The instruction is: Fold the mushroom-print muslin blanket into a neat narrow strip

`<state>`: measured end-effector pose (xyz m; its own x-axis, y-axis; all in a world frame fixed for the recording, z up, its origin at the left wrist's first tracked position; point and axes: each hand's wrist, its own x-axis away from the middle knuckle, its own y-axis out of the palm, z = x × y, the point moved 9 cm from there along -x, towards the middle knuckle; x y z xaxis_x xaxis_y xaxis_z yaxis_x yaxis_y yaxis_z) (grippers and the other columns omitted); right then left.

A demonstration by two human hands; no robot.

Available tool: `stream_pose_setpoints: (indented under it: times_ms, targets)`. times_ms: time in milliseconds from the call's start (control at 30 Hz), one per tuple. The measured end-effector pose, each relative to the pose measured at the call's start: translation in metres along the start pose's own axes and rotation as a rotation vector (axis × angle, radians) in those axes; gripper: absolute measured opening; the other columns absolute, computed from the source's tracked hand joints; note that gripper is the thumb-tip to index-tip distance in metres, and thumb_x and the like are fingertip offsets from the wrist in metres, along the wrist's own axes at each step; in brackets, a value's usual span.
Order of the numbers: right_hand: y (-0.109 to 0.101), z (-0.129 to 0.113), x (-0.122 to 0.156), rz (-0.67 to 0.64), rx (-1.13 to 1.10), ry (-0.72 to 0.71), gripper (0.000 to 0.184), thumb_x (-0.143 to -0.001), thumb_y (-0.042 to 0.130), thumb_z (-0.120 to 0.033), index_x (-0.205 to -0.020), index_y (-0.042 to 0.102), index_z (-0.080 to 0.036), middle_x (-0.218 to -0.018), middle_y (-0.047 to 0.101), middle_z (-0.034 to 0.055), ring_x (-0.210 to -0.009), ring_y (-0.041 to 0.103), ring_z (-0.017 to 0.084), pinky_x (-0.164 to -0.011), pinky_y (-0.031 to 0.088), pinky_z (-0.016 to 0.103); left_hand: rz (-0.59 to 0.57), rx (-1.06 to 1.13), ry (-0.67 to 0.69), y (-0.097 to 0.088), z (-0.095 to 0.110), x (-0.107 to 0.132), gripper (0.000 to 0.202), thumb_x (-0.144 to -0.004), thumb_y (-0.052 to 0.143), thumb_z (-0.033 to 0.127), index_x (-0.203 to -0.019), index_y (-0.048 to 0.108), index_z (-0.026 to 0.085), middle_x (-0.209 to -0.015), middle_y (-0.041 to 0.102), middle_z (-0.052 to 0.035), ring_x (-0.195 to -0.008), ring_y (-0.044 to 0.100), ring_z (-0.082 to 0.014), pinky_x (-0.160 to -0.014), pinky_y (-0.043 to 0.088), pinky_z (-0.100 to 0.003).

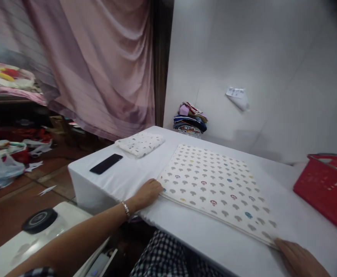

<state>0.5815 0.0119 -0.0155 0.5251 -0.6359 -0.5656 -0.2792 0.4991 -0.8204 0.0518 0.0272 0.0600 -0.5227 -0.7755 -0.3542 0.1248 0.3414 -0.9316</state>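
Note:
A cream cloth (211,188) printed with grey mushrooms and a few coloured ones lies folded into a flat rectangle on the white-covered table (214,244). My left hand (148,194), with a bracelet on the wrist, is closed on the cloth's near left corner. At the near right corner, my right hand (299,257) grips the edge with its fingertips; its lower part runs out of view. Between my hands the near edge is stretched fairly straight. The thumbs are mostly hidden.
A second folded printed cloth (141,144) and a black phone (106,164) lie at the table's left. A red basket (324,188) stands at the right. Folded fabrics (190,119) are piled by the wall. A black-lidded jar (41,222) stands at lower left.

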Motion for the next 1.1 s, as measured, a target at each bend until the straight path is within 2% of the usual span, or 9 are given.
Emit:
stream_pose_setpoints:
  times_ms: [100,167,267,367,533,700,833,967,1100]
  targets:
    - [-0.011,-0.023,-0.021,-0.121,0.09,-0.048,0.049,-0.077,0.05,-0.025,-0.123,0.056,-0.04,-0.101,0.069,0.0074,-0.086,0.067,0.027,-0.071,0.055,0.043,0.003,0.032,0.011,-0.002,0.0,0.0,0.018,-0.08,0.044,0.005,-0.082,0.057,0.017,-0.08,0.059,-0.0032,-0.08,0.054,-0.0174,-0.083,0.041,-0.034]
    - [-0.017,-0.038,-0.033,-0.187,0.137,-0.061,0.039,-0.081,0.045,-0.02,-0.114,0.063,-0.028,-0.106,0.068,0.0078,-0.093,0.065,0.025,-0.075,0.053,0.04,0.043,0.059,0.05,-0.005,0.001,0.0,0.023,-0.082,0.042,0.005,-0.09,0.059,0.017,-0.088,0.062,-0.0043,-0.088,0.055,-0.0181,-0.085,0.042,-0.034]
    - [-0.026,-0.05,-0.045,-0.217,0.17,-0.003,0.035,-0.087,0.04,-0.016,-0.114,0.062,-0.022,-0.109,0.066,0.0088,-0.099,0.061,0.024,-0.08,0.05,0.038,0.129,0.08,0.09,-0.009,-0.001,0.002,0.027,-0.084,0.041,0.008,-0.103,0.059,0.017,-0.103,0.064,-0.0067,-0.098,0.056,-0.019,-0.089,0.043,-0.035]
    - [-0.032,-0.059,-0.052,-0.214,0.145,0.03,0.033,-0.089,0.039,-0.016,-0.112,0.062,-0.02,-0.107,0.067,0.0098,-0.095,0.061,0.022,-0.081,0.049,0.039,0.151,0.117,0.115,-0.007,-0.006,0.001,0.024,-0.085,0.043,0.013,-0.099,0.062,0.02,-0.097,0.067,-0.0045,-0.091,0.06,-0.018,-0.088,0.045,-0.034]
    - [-0.038,-0.059,-0.062,-0.245,0.034,0.09,0.035,-0.087,0.039,-0.012,-0.112,0.063,-0.02,-0.102,0.068,0.0091,-0.091,0.062,0.021,-0.08,0.05,0.039,0.132,0.147,0.126,0.005,-0.02,0.001,0.022,-0.083,0.046,0.016,-0.097,0.061,0.025,-0.093,0.069,0.0016,-0.088,0.063,-0.0161,-0.099,0.04,-0.037]
    - [-0.043,-0.046,-0.064,-0.261,-0.095,0.154,0.036,-0.086,0.041,-0.014,-0.114,0.061,-0.022,-0.105,0.067,0.0078,-0.094,0.061,0.022,-0.083,0.05,0.04,0.04,0.204,0.072,0.014,-0.035,0.0,0.023,-0.084,0.045,0.018,-0.099,0.06,0.027,-0.096,0.069,0.0025,-0.091,0.063,-0.015,-0.105,0.034,-0.037]
    - [-0.052,-0.026,-0.071,-0.241,-0.199,0.294,0.031,-0.087,0.042,-0.023,-0.113,0.06,-0.024,-0.103,0.066,0.0073,-0.094,0.062,0.022,-0.083,0.051,0.04,-0.03,0.31,-0.008,0.002,-0.049,-0.014,0.022,-0.084,0.048,0.026,-0.101,0.061,0.027,-0.101,0.068,0.0013,-0.097,0.062,-0.0168,-0.108,0.031,-0.04]
    - [-0.065,0.002,-0.086,-0.203,-0.325,0.526,0.031,-0.088,0.046,-0.039,-0.111,0.059,-0.024,-0.109,0.065,0.0075,-0.097,0.062,0.022,-0.082,0.052,0.035,-0.107,0.478,-0.131,-0.014,-0.069,-0.043,0.023,-0.077,0.051,0.032,-0.095,0.063,0.024,-0.104,0.067,-0.0009,-0.101,0.06,-0.0198,-0.105,0.034,-0.039]
    - [-0.072,0.034,-0.104,-0.141,-0.416,0.735,0.04,-0.082,0.053,-0.051,-0.11,0.061,-0.025,-0.111,0.065,0.0061,-0.102,0.06,0.024,-0.082,0.051,0.032,-0.289,0.724,-0.264,-0.02,-0.083,-0.082,0.026,-0.076,0.047,0.034,-0.091,0.064,0.022,-0.101,0.067,-0.0023,-0.097,0.06,-0.0199,-0.088,0.045,-0.03]
